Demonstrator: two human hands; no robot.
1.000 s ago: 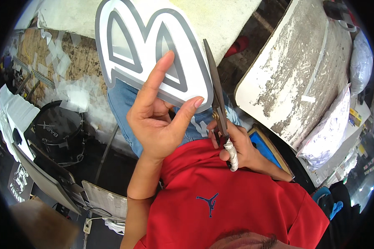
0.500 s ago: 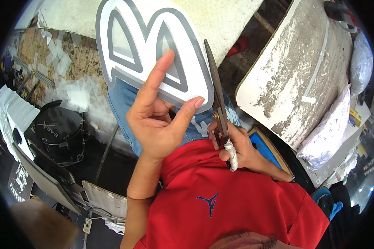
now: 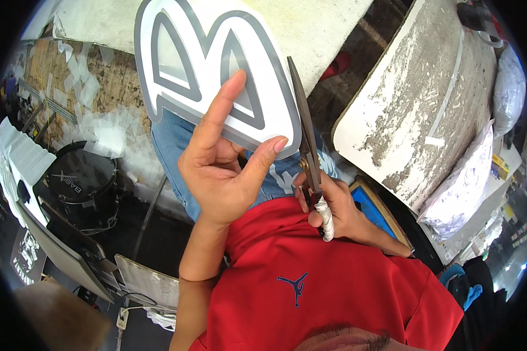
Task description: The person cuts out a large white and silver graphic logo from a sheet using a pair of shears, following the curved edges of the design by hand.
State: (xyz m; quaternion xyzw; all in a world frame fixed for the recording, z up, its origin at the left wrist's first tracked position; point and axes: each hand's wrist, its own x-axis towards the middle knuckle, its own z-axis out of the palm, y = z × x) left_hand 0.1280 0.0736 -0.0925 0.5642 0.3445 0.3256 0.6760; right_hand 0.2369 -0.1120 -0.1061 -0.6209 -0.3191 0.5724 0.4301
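Note:
A flat white cutout (image 3: 270, 76) with a grey border, shaped like a rounded letter B lying on its side, rises in front of my lap. My left hand (image 3: 222, 175) holds its near edge, thumb and forefinger stretched over the upper face and the other fingers curled below. Long dark scissors (image 3: 305, 120) stand along the right edge of the cutout, points away from me. Around their handles, one wrapped in white tape, closes my right hand (image 3: 338, 205). The blades appear nearly edge-on; whether they touch the sheet I cannot tell.
Beyond the cutout lies a pale padded table (image 3: 316, 29). A worn, paint-flaked board (image 3: 404, 123) leans at the right, beside a plastic-wrapped bundle (image 3: 459, 181). At the left are a black drum (image 3: 79, 181) and a wooden surface (image 3: 55, 73) with tape scraps. A blue framed panel (image 3: 372, 210) lies beyond my right forearm.

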